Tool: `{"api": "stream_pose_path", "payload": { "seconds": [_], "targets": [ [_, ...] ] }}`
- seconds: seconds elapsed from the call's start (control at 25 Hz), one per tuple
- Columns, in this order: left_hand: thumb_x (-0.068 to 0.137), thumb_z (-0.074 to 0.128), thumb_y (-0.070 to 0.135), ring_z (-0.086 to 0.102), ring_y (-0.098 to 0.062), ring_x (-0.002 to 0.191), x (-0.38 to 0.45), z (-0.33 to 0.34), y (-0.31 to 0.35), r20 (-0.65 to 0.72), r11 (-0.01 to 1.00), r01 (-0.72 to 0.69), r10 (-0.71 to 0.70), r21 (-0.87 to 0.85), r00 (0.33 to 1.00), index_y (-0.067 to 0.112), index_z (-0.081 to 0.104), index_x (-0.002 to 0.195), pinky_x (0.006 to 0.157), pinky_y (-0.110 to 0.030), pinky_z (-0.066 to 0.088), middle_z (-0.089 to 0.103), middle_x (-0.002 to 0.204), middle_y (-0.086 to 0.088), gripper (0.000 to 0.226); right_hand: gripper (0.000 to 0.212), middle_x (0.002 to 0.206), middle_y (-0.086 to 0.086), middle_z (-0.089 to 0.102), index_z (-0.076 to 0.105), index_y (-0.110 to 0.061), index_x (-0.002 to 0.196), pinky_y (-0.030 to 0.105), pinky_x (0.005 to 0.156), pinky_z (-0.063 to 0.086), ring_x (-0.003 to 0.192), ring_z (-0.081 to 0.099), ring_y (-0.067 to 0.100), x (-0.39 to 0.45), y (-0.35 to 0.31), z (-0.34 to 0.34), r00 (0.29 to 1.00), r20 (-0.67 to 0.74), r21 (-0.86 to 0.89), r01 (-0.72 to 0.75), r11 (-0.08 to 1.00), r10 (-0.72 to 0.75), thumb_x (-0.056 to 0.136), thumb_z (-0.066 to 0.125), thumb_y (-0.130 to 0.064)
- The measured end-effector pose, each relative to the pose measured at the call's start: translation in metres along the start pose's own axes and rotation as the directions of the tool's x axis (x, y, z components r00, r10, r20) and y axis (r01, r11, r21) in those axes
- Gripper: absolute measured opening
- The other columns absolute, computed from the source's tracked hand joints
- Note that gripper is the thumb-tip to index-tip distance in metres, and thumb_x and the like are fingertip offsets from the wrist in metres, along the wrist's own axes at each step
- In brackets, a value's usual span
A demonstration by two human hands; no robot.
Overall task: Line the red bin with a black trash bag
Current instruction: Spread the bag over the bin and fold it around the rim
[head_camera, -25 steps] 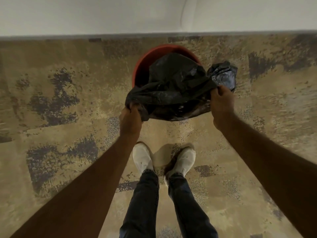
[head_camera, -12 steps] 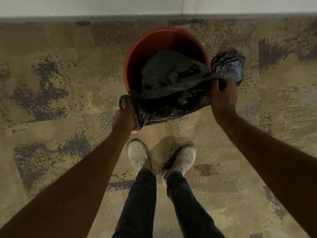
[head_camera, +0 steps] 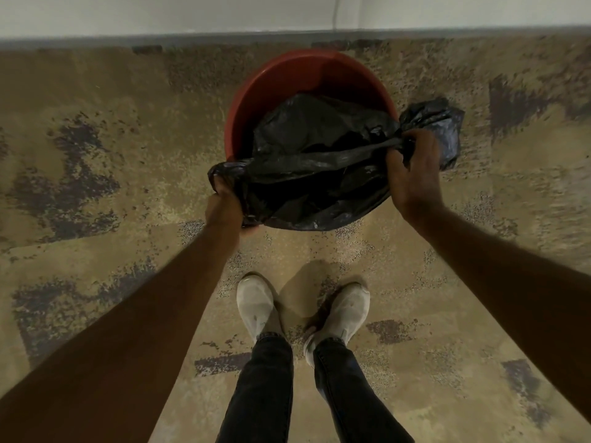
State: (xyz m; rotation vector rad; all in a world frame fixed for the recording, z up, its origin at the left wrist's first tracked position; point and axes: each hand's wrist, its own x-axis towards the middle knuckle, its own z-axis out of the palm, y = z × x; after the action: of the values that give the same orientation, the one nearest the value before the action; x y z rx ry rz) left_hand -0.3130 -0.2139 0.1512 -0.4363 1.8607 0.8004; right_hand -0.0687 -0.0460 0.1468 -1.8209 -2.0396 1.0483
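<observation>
A round red bin [head_camera: 275, 81] stands on the carpet near the wall. A crumpled black trash bag [head_camera: 319, 145] hangs into it and drapes over its near rim. My left hand [head_camera: 225, 207] grips the bag's edge at the near-left rim. My right hand [head_camera: 412, 169] grips the bag's edge at the right rim, where a bunch of bag sticks out past the bin. The bag's mouth is stretched taut between both hands. The far and left inner wall of the bin shows bare red.
Patterned tan and dark carpet [head_camera: 112, 155] covers the floor. A white wall with a grey baseboard [head_camera: 192, 39] runs just behind the bin. My two feet in white shoes [head_camera: 256, 302] stand close in front of the bin.
The bag has sunk lower into the bin and its near edge now folds over the near rim. Both hands have moved down and apart along the rim.
</observation>
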Motion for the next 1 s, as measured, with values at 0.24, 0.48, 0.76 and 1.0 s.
{"api": "stream_pose_path", "payload": {
  "seconds": [0.24,0.48,0.76,1.0],
  "targets": [
    [0.105,0.034,0.059,0.065,-0.029,0.094,0.018,0.005,0.034,0.037,0.992,-0.002,0.007,-0.123,0.999,0.020,0.054,0.141,0.081,-0.050,0.062,0.064,0.096,-0.001,0.057,0.020,0.122,0.012,0.057,0.059,-0.008,0.112,0.008,0.077,0.045,0.100,0.055,0.016,0.038,-0.013,0.003,0.981,-0.106,0.071,-0.154,0.986,0.161,0.096,0.057,-0.019],
    [0.100,0.061,0.024,0.071,-0.024,0.101,0.035,0.010,0.070,-0.011,0.978,-0.051,0.050,-0.204,0.999,0.014,0.070,0.110,0.079,-0.042,0.062,0.074,0.109,-0.005,0.017,0.008,0.090,-0.004,0.058,0.057,-0.017,0.103,0.026,0.068,0.046,0.081,0.053,0.010,0.073,-0.041,0.006,0.933,-0.111,0.317,-0.294,0.902,0.343,0.100,0.055,-0.024],
    [0.099,0.063,0.009,0.068,-0.019,0.075,0.034,0.028,0.117,-0.044,0.932,-0.285,0.283,-0.222,0.958,0.013,0.063,0.083,0.070,-0.034,0.062,0.070,0.086,-0.005,0.017,0.015,0.083,-0.011,0.063,0.068,-0.018,0.096,0.006,0.053,0.045,0.067,0.058,-0.008,0.102,-0.066,0.017,0.954,-0.061,0.389,-0.249,0.887,0.294,0.101,0.055,-0.014],
    [0.095,0.073,0.026,0.062,-0.021,0.082,0.034,0.041,0.125,-0.092,0.945,-0.286,0.274,-0.157,0.957,0.015,0.056,0.080,0.064,-0.030,0.054,0.065,0.092,-0.005,0.024,0.040,0.062,-0.008,0.053,0.052,-0.025,0.061,0.025,0.057,0.044,0.061,0.053,0.010,0.107,-0.066,0.022,0.933,0.021,0.386,-0.340,0.857,0.360,0.096,0.069,-0.035]
  ]
}}
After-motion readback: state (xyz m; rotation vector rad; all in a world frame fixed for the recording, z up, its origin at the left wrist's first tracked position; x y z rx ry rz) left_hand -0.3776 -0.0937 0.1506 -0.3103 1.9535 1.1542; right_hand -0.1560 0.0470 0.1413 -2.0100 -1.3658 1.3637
